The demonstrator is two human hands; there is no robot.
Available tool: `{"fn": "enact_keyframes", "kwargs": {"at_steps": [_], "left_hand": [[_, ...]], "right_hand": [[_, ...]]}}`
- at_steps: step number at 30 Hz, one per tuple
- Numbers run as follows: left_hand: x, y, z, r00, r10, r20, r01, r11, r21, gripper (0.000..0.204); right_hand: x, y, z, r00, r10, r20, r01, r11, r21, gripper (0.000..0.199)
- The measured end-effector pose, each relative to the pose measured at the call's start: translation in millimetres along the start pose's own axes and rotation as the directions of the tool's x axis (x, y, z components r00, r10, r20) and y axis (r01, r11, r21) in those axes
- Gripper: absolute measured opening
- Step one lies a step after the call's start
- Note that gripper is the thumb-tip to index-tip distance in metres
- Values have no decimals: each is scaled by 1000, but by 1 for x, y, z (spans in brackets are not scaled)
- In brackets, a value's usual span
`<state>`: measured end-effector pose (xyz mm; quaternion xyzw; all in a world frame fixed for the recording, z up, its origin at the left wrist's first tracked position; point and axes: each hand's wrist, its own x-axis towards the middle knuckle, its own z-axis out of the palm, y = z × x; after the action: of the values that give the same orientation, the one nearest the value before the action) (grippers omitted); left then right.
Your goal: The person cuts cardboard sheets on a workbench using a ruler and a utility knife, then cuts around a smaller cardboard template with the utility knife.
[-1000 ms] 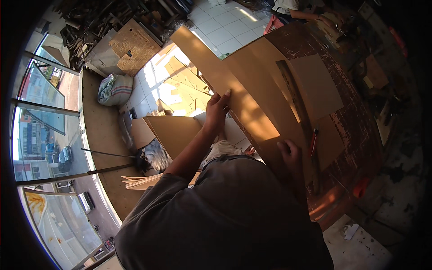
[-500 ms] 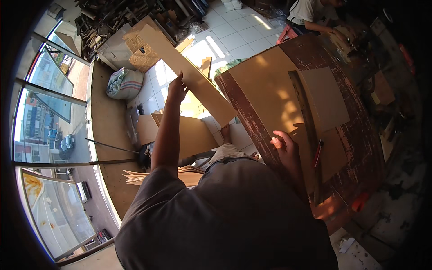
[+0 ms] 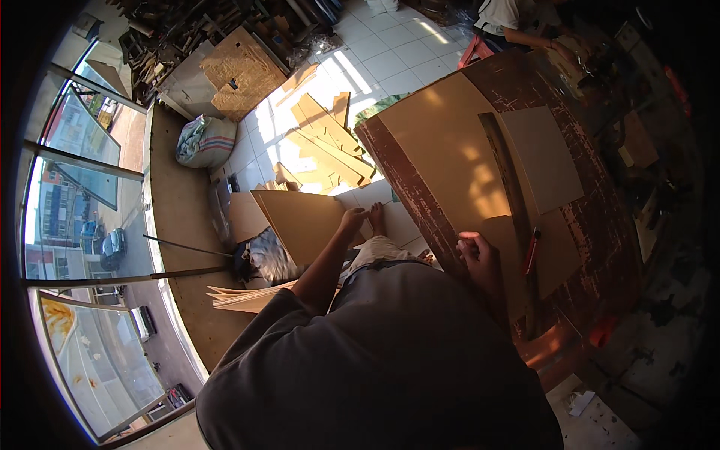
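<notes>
Strips of tan board [image 3: 322, 124] lie in a loose pile on the sunlit floor [image 3: 375, 64], far and left of me, and the long one my left hand [image 3: 354, 219] held a moment ago is out of it; I take it to be in that pile, though I can't pick it out. That leaves the hand without it, near my leg and a standing board [image 3: 304, 225]; its fingers look drawn in, but I can't tell how far. My right hand [image 3: 480, 259] is at the near left of the scuffed red-brown table [image 3: 407, 180], fingers half-curled with nothing showing in them. There the big tan sheet [image 3: 442, 142] now lies with its left side uncovered, a dark bar [image 3: 502, 165] along it, a slim red tool [image 3: 532, 251] by the bar's near half and a pale panel [image 3: 540, 157] to the right. A stuffed sack [image 3: 206, 142] sits left of the strips; a co-worker [image 3: 501, 15] is at far right.
</notes>
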<state>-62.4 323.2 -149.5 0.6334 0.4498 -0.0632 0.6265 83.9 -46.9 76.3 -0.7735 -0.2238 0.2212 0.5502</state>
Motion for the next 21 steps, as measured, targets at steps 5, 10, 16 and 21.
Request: {"fn": "enact_keyframes", "kwargs": {"at_steps": [5, 10, 16, 21], "left_hand": [[-41, -6, 75, 933, 160, 323, -315, 799, 513, 45], [-58, -18, 72, 783, 185, 594, -513, 731, 450, 35], [-47, -32, 28, 967, -35, 253, 41, 999, -17, 33], [-34, -52, -5, 972, -231, -29, 233, 971, 52, 31]], "right_hand": [[-9, -3, -12, 992, 120, -29, -122, 990, -70, 20], [-11, 13, -36, 987, 104, -123, -120, 984, -130, 21], [-20, 71, -100, 851, 17, -526, -197, 937, -289, 27], [-26, 91, -118, 731, 94, -676, -513, 729, -454, 42]]}}
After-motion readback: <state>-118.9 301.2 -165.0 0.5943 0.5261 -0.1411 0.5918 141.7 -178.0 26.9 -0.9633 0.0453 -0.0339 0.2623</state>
